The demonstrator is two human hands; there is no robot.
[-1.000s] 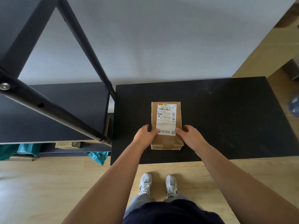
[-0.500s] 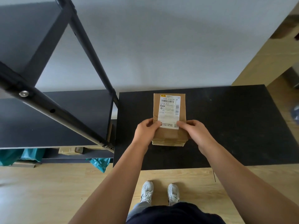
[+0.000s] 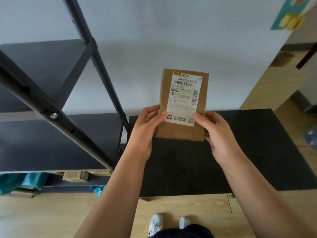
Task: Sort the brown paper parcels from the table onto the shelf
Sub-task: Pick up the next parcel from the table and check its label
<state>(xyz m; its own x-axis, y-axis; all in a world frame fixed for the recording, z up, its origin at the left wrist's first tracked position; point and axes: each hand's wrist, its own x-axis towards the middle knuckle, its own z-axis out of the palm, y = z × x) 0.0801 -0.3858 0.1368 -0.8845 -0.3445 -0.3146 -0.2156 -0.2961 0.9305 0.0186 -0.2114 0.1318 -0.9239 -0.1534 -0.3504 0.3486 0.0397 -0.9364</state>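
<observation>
I have my left hand (image 3: 145, 129) and right hand (image 3: 217, 134) clamped on the lower side edges of the brown paper parcel (image 3: 184, 103), thumbs on its label, holding it upright and clear of the worktop (image 3: 240, 152). I see no other parcel on the worktop, so I judge this the last. It has yet to go left onto the shelf (image 3: 51, 143), where the near board lies bare.

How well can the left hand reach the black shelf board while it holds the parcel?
Probably yes. The left hand grips the brown parcel with the right hand, and the black shelf board lies on its side, bare; only the slanted frame bar crosses in front.
</observation>
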